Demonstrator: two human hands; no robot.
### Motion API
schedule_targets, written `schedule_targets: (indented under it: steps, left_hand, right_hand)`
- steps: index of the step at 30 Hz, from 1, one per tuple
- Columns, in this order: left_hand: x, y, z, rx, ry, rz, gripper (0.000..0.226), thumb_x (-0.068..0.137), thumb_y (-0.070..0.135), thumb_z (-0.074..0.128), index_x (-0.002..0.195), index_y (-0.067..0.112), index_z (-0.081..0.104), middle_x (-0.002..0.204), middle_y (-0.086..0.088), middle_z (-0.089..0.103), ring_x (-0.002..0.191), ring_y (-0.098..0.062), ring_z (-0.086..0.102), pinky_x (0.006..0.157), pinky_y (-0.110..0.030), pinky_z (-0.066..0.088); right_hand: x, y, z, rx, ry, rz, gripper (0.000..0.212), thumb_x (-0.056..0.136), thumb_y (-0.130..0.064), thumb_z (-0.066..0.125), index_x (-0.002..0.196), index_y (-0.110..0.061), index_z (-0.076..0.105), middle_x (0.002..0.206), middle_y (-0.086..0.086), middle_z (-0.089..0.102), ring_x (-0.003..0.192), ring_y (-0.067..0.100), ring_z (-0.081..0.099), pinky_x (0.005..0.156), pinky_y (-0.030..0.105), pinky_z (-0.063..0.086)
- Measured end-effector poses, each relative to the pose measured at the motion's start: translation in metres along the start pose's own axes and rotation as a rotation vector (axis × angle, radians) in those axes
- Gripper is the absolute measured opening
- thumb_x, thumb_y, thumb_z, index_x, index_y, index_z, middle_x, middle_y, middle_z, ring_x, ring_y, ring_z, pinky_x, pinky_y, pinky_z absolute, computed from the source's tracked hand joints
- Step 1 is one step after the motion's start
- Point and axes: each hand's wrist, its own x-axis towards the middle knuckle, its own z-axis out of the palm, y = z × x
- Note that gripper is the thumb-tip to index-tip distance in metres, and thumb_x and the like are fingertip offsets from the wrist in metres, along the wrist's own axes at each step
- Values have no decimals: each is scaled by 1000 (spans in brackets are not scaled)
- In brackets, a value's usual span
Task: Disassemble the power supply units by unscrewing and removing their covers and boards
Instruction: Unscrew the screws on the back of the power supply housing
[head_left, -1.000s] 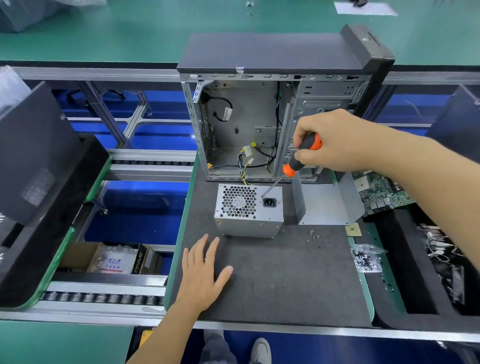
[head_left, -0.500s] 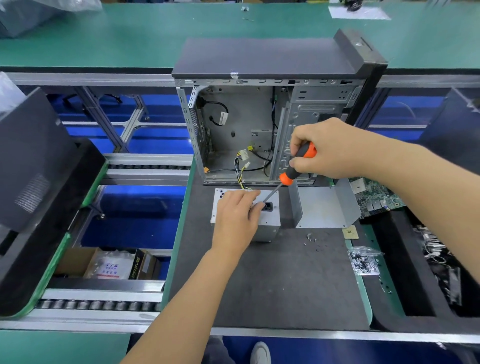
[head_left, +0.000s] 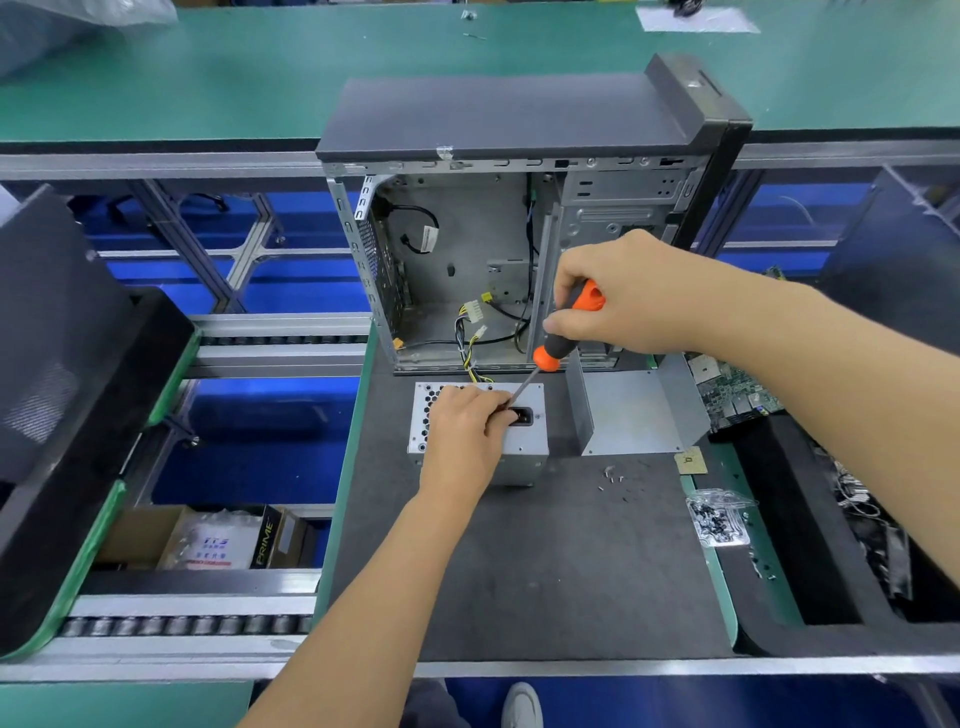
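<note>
A silver power supply unit (head_left: 527, 441) stands on the dark mat (head_left: 545, 571), its perforated face with the black socket turned up. My left hand (head_left: 465, 436) lies on top of it, fingers curled over the vent and down toward the socket, hiding most of the grille. My right hand (head_left: 623, 296) grips an orange-and-black screwdriver (head_left: 563, 340). Its thin shaft slants down-left and the tip meets the unit's top beside my left fingertips. Yellow and black wires run from the unit into the open computer case (head_left: 493, 270) behind it.
A bent grey metal cover (head_left: 631, 410) lies right of the unit. Loose screws (head_left: 613, 478) and a bag of screws (head_left: 719, 519) sit nearby. A circuit board (head_left: 737, 395) rests on the right tray. Roller conveyor (head_left: 182, 623) and a black tray (head_left: 62, 405) are at the left.
My left hand left the mat, moved up onto the power supply and now holds its top. The unit was tipped so its vent face points up. The screwdriver tip came down to it.
</note>
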Motion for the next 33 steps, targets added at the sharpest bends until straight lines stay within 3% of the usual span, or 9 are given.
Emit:
schedule_targets:
  steps: [5,10,14,21,26,33]
  left_hand:
    - [-3,-2,-3,-40,-19,-29,16,81,-4,76,96,3,78,71,-8,64,76,-31,51,73,-30,41]
    - [-4,-3,-4,-59,-41,-70,20,82,-6,73,99,4,78,75,-10,67,81,-34,54,75,-31,42]
    - [-4,-3,-4,-72,-30,-119,17,84,-2,74,99,4,78,80,-10,69,87,-30,56,77,-23,39]
    - [-4,0,-4,-66,-28,-137,13,87,2,73,99,5,77,83,-7,71,89,-26,54,80,-26,42]
    - [-3,1,-4,-90,-20,-163,13,88,4,73,100,6,78,84,-6,71,92,-24,54,79,-17,36]
    - [-5,0,-7,-64,-34,-129,13,88,3,72,100,4,77,84,-6,70,91,-24,53,79,-21,41]
  right_hand:
    - [5,-5,0,-11,14,-11,23,87,-55,62,87,-34,52,75,-8,52,70,2,48,54,29,36]
    - [9,-13,-1,1,56,-12,34,84,-60,64,92,-28,54,73,-4,52,67,4,47,53,29,35]
    - [11,-20,-2,3,47,-10,41,82,-64,63,94,-27,54,74,-2,49,66,9,48,52,29,32]
    - [14,-25,-2,-18,33,-5,45,81,-67,61,97,-26,54,76,-2,48,76,24,55,55,31,35]
    - [15,-24,-2,-37,41,-24,47,81,-68,60,99,-25,54,75,-3,47,82,25,56,54,31,34]
    - [15,-31,0,-87,14,-6,52,84,-75,45,97,-25,48,75,0,43,77,26,51,59,35,36]
